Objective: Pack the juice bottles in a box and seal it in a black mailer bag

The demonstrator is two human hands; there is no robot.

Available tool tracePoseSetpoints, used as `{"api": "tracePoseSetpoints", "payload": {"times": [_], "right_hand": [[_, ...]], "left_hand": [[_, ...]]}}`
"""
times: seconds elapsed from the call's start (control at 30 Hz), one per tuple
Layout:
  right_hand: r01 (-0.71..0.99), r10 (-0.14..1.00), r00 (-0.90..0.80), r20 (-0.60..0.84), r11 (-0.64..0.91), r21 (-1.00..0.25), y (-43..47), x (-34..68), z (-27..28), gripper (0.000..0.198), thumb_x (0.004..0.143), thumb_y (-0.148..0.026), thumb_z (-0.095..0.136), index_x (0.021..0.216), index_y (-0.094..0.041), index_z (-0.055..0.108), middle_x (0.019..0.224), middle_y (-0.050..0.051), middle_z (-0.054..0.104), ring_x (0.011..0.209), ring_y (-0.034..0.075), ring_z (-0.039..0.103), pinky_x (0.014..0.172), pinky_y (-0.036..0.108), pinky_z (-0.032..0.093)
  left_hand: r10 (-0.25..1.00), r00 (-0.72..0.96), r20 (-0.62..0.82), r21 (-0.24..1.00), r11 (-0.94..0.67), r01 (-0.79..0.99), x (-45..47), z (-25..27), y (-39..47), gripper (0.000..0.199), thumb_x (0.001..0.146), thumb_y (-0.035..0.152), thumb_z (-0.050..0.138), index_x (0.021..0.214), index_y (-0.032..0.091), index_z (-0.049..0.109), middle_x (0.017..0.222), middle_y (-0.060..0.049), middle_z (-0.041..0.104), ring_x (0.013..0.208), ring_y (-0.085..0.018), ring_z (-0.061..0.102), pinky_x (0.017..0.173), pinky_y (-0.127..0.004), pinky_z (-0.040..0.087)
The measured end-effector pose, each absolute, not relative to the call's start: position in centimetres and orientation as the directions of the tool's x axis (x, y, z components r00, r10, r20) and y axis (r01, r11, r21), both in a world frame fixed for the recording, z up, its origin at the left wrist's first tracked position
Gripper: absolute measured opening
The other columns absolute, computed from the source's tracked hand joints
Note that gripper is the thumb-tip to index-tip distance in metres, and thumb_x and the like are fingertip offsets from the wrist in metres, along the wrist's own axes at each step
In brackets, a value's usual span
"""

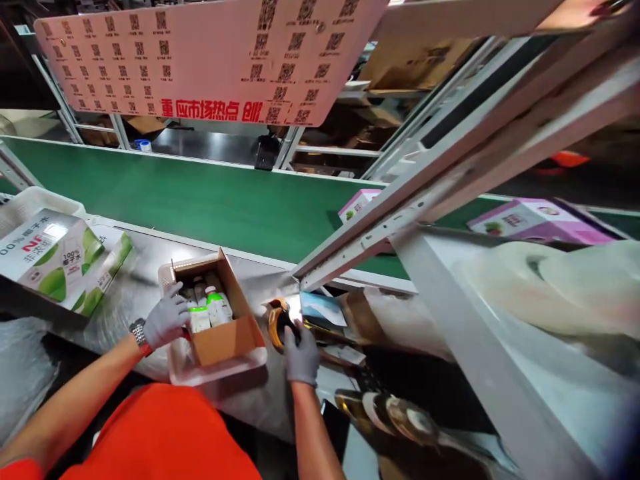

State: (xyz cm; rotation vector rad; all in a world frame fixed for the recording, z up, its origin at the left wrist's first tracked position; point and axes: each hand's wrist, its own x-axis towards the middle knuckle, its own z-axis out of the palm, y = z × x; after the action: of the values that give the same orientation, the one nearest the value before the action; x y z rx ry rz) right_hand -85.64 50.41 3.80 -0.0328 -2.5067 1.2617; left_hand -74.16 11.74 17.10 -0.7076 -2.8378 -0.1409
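We see a small brown cardboard box (220,320) with its flaps open, sitting in a shallow white tray (220,373) near the front edge of the shiny metal tabletop (140,267). Inside the box stand a few little bottles (207,308); some have green caps and white labels. Our left hand (165,320), in a gray glove, reaches into the left side of the box. Its fingers are bent and touch the bottles, but we cannot tell if the grip is closed on one of them. A watch (137,330) sits on that wrist. Our right hand (301,357), also gloved, is just to the right of the tray, at the right end of the tabletop. Its grip is closed on a tape gun (277,323) that is yellow and black. Past the tape gun lie some flat papers and packets (325,313), jumbled together. At the far left corner of the tabletop lies a white and green carton (55,260) with big print on it, and a white basket (30,203) is behind it. Along the back edge of the tabletop runs a long green belt (210,200). On the belt, well apart from our hands, sit two pink and purple boxes (535,223). Above the belt hangs a pink sign (200,60) full of little square codes. At the bottom we see our orange shirt (160,433).
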Motion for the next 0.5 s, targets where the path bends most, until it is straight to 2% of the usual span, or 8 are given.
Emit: {"api": "tracePoseSetpoints", "payload": {"times": [0.07, 0.1, 0.17, 0.27, 0.33, 0.4, 0.43, 0.5], "right_hand": [[-0.323, 0.191, -0.853, 0.486, 0.537, -0.779, 49.1, -83.3, 6.9, 0.042, 0.104, -0.040, 0.062, 0.136, -0.017, 0.076, 0.130, 0.019, 0.081, 0.123, 0.032, 0.077, 0.109, 0.054, 0.063], [-0.437, 0.133, -0.802, 0.582, 0.534, -0.724, 48.1, -82.2, 8.4, 0.039, 0.105, -0.035, 0.065, 0.139, -0.019, 0.074, 0.132, 0.018, 0.080, 0.125, 0.030, 0.076, 0.110, 0.053, 0.063], [-0.638, -0.092, -0.706, 0.702, 0.513, -0.575, 45.7, -80.5, 10.8, 0.037, 0.104, -0.024, 0.068, 0.140, -0.024, 0.074, 0.134, 0.014, 0.080, 0.127, 0.027, 0.076, 0.111, 0.050, 0.064], [-0.789, -0.468, -0.608, 0.641, 0.449, -0.419, 41.8, -79.7, 11.4, 0.036, 0.105, -0.027, 0.070, 0.141, -0.026, 0.073, 0.143, 0.014, 0.078, 0.139, 0.030, 0.071, 0.121, 0.056, 0.060], [-0.793, -0.579, -0.609, 0.543, 0.456, -0.403, 40.0, -79.7, 10.0, 0.040, 0.104, -0.038, 0.073, 0.142, -0.024, 0.072, 0.153, 0.017, 0.074, 0.149, 0.036, 0.065, 0.126, 0.064, 0.055], [-0.705, -0.503, -0.708, 0.496, 0.540, -0.460, 39.2, -78.9, 8.1, 0.050, 0.103, -0.047, 0.076, 0.145, -0.021, 0.069, 0.158, 0.020, 0.069, 0.152, 0.039, 0.062, 0.126, 0.065, 0.054], [-0.618, -0.386, -0.781, 0.491, 0.595, -0.514, 39.1, -78.1, 7.2, 0.056, 0.101, -0.050, 0.077, 0.147, -0.020, 0.068, 0.158, 0.022, 0.069, 0.150, 0.039, 0.063, 0.125, 0.064, 0.054], [-0.362, -0.045, -0.897, 0.440, 0.646, -0.672, 38.9, -75.8, 5.7, 0.071, 0.098, -0.058, 0.079, 0.153, -0.017, 0.063, 0.158, 0.024, 0.066, 0.151, 0.040, 0.061, 0.127, 0.064, 0.051]], "left_hand": [[0.456, -0.854, 0.249, 0.032, 0.878, 0.478, -73.7, 17.1, 12.9, 0.014, 0.085, 0.021, 0.084, 0.080, 0.025, 0.072, 0.080, 0.000, 0.075, 0.087, -0.023, 0.069, 0.128, -0.060, 0.048], [0.452, -0.854, 0.258, 0.038, 0.878, 0.477, -73.5, 17.1, 13.5, 0.014, 0.085, 0.021, 0.085, 0.080, 0.025, 0.072, 0.080, -0.001, 0.074, 0.086, -0.022, 0.068, 0.127, -0.058, 0.049], [0.439, -0.857, 0.268, 0.059, 0.881, 0.470, -73.4, 17.1, 14.4, 0.014, 0.085, 0.022, 0.086, 0.081, 0.025, 0.073, 0.080, -0.002, 0.074, 0.087, -0.023, 0.068, 0.125, -0.057, 0.051], [0.427, -0.858, 0.285, 0.115, 0.873, 0.473, -73.3, 16.8, 14.5, 0.015, 0.088, 0.027, 0.087, 0.082, 0.024, 0.073, 0.082, -0.003, 0.075, 0.088, -0.024, 0.069, 0.123, -0.058, 0.053], [0.436, -0.838, 0.328, 0.203, 0.834, 0.514, -72.9, 16.4, 13.5, 0.018, 0.091, 0.039, 0.086, 0.094, 0.024, 0.076, 0.097, -0.006, 0.080, 0.099, -0.027, 0.072, 0.125, -0.062, 0.052], [0.360, -0.830, 0.425, 0.328, 0.794, 0.512, -72.4, 15.9, 11.6, 0.041, 0.095, 0.055, 0.081, 0.122, 0.024, 0.076, 0.127, -0.013, 0.080, 0.123, -0.033, 0.072, 0.127, -0.066, 0.050], [0.264, -0.836, 0.482, 0.397, 0.784, 0.477, -72.2, 15.6, 10.4, 0.055, 0.097, 0.062, 0.075, 0.137, 0.024, 0.072, 0.142, -0.016, 0.075, 0.135, -0.036, 0.069, 0.127, -0.067, 0.050], [-0.016, -0.843, 0.538, 0.548, 0.766, 0.335, -72.4, 14.6, 7.4, 0.071, 0.104, 0.068, 0.063, 0.159, 0.024, 0.057, 0.160, -0.020, 0.064, 0.150, -0.039, 0.062, 0.128, -0.066, 0.050]]}}
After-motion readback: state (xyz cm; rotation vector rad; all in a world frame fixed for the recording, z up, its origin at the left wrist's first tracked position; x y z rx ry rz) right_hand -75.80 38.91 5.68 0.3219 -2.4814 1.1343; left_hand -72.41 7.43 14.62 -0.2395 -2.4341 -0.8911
